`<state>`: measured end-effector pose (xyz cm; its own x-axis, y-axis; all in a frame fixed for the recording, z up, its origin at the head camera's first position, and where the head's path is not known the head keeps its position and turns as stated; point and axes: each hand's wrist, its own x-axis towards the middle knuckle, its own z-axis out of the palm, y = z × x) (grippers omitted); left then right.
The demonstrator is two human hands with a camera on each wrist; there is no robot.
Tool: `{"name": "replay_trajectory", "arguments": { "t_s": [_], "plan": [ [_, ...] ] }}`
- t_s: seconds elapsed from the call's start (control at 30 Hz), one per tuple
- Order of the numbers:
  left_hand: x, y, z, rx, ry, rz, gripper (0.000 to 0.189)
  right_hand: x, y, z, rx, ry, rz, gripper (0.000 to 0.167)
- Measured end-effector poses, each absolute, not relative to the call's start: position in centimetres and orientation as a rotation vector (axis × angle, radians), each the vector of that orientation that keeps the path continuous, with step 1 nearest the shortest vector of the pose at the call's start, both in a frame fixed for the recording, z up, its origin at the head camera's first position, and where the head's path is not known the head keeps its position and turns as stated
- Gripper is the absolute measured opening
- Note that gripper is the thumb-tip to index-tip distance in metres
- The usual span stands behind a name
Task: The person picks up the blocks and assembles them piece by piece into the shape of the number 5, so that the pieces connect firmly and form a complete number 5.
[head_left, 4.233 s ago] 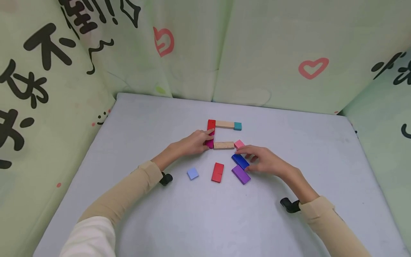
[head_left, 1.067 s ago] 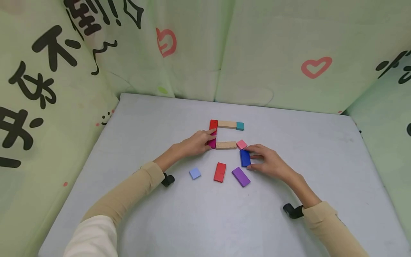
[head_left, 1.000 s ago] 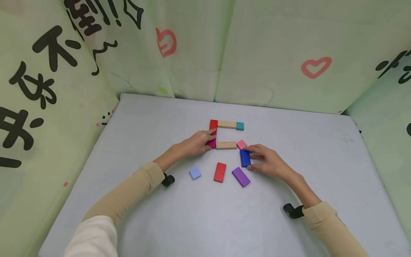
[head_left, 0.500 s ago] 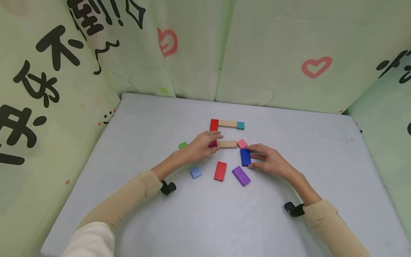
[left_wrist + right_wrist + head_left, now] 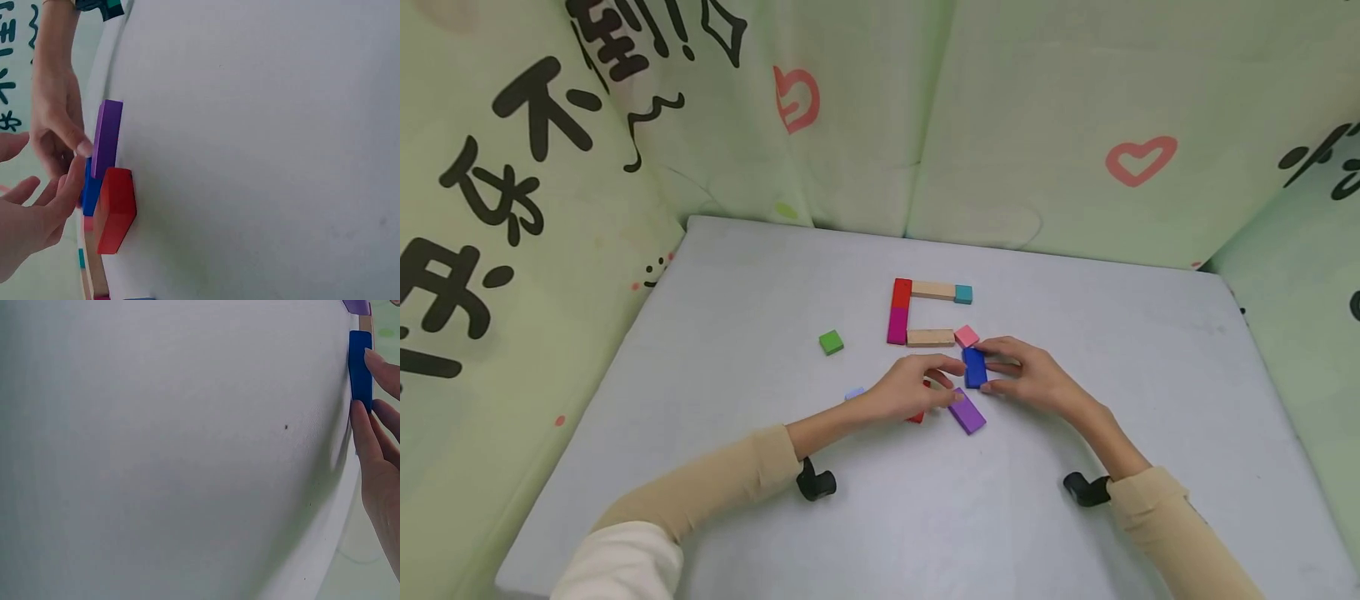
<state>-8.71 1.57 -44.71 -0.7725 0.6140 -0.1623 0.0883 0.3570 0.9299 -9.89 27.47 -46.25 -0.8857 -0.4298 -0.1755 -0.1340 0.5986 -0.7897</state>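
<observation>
My right hand [image 5: 1030, 375] holds a blue block [image 5: 974, 368] by its ends, thumb at the near end and a finger at the far end, on the table. The right wrist view also shows the blue block [image 5: 360, 365] between thumb and fingers. My left hand [image 5: 917, 387] hovers left of it, thumb and fingers apart with nothing between them. Its fingertips are close to the blue block and a purple block [image 5: 968, 414]. Under the left hand a red block [image 5: 916, 417] is mostly hidden in the head view; the left wrist view shows the red block [image 5: 117, 209] whole.
A red block [image 5: 902, 292] and magenta block [image 5: 898, 326] form a column. Wooden blocks [image 5: 933, 290] extend right from its top and bottom, ending at a teal cube [image 5: 963, 294] and a tilted pink cube [image 5: 967, 336]. A green cube [image 5: 831, 342] and partly hidden light-blue cube [image 5: 854, 392] lie left.
The blue block has turned from slanted to nearly straight, below the pink cube. My left hand has left the red and magenta column and moved nearer and right, uncovering the green cube.
</observation>
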Motion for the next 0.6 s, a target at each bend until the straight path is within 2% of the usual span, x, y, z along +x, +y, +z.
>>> {"name": "replay_trajectory", "arguments": {
  "t_s": [0.6],
  "plan": [
    [-5.8, 5.8, -45.3, 0.608, 2.645, 0.838, 0.073, -9.8, 27.4, -45.9, -0.454, 2.453, -1.220, 0.064]
  ]
}}
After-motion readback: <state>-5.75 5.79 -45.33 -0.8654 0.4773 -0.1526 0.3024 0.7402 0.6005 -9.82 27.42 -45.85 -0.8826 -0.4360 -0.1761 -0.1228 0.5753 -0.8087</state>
